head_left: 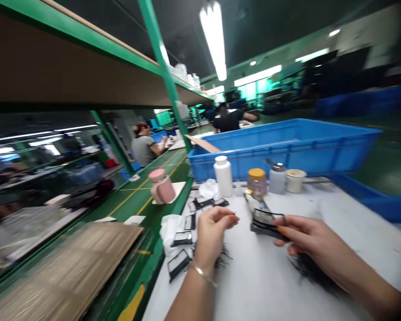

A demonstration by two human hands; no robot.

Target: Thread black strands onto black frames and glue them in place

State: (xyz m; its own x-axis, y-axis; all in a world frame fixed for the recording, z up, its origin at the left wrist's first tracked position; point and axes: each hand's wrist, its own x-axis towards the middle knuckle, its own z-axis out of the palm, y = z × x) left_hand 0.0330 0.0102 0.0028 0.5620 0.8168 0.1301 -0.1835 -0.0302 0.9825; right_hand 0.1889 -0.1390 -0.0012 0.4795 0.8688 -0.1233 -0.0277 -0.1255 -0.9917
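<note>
My right hand grips a black rectangular frame with an orange item showing at its edge, both somewhat blurred. To its left, the fingertips of my left hand are pinched together, and anything thin between them is too small to tell. A silver bracelet circles that wrist. Loose black fibres lie on the white bench top under my right hand, and a smaller tuft lies under my left. Several similar black frames lie left of my left hand, near a crumpled white cloth.
Along the bench's far side stand a white bottle, a yellow-lidded jar, a pump bottle and a cream jar. Behind them is a large blue crate. A pink mug stands left. Co-workers sit beyond.
</note>
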